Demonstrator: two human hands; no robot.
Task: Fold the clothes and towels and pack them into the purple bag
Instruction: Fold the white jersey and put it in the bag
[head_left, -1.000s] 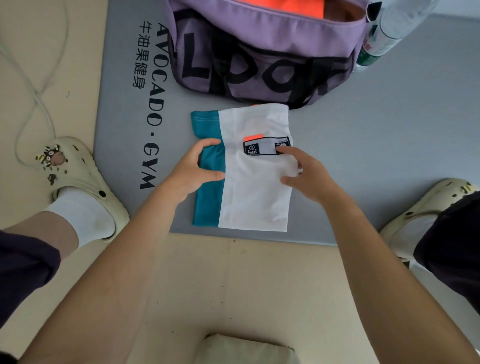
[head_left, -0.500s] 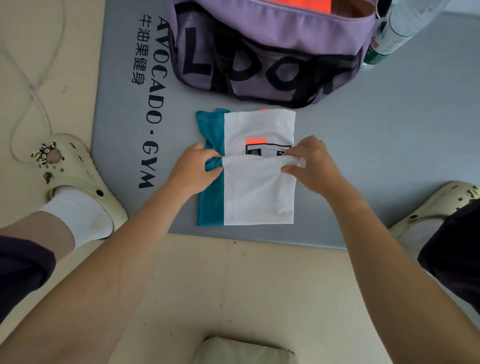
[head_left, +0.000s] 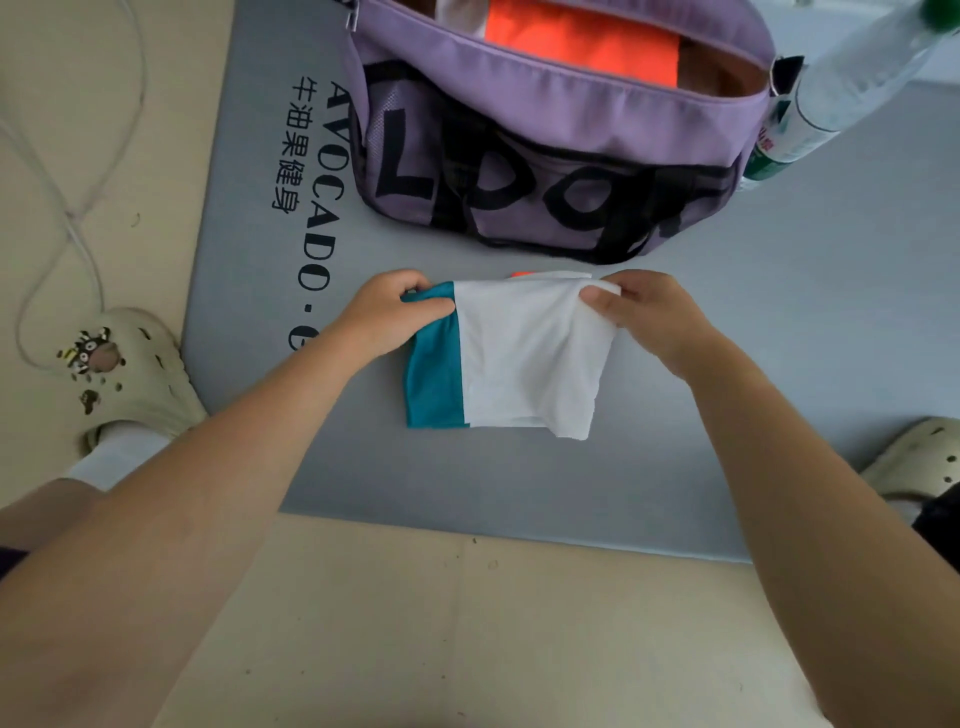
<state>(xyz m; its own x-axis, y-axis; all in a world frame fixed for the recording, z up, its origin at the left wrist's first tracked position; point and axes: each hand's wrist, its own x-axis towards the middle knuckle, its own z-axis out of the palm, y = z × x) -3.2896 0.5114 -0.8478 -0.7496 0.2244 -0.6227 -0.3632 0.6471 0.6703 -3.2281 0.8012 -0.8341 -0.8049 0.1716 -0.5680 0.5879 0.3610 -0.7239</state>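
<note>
Two bare forearms reach in from the near edge, angled inward toward the garment (head_left: 519, 353) lying on the grey mat (head_left: 779, 322).

Left hand (head_left: 382, 317): wrist low over the mat, knuckles up, at the garment's far-left corner. Fingers curled, thumb on top; they pinch the teal edge of the cloth at that corner.

Right hand (head_left: 649, 317): mirrored at the far-right corner, back of hand toward the right. Thumb and curled fingers pinch the white edge; cloth bunches slightly under the thumb.

Garment: folded, roughly rectangular, teal strip along the left side, white over the rest. Far edge is lifted a little between the two hands; near edge lies on the mat, with the near-right corner hanging slightly uneven. A sliver of orange shows at the far edge behind the white layer.

Purple bag (head_left: 545, 156) sits on the mat just beyond the garment, apart from it, mouth open. Large black letters across its front. Inside, an orange cloth (head_left: 582, 41) lies flat, with a white piece at its left.

Clear plastic bottle (head_left: 852, 88) leans at the bag's right end, green cap far right.

Mat bears black printed lettering along its left side. Beige floor (head_left: 467, 623) surrounds it. One cream clog (head_left: 130, 374) on the floor at left, another (head_left: 914, 457) at the right edge. White cable (head_left: 78, 208) loops on the floor, far left.
</note>
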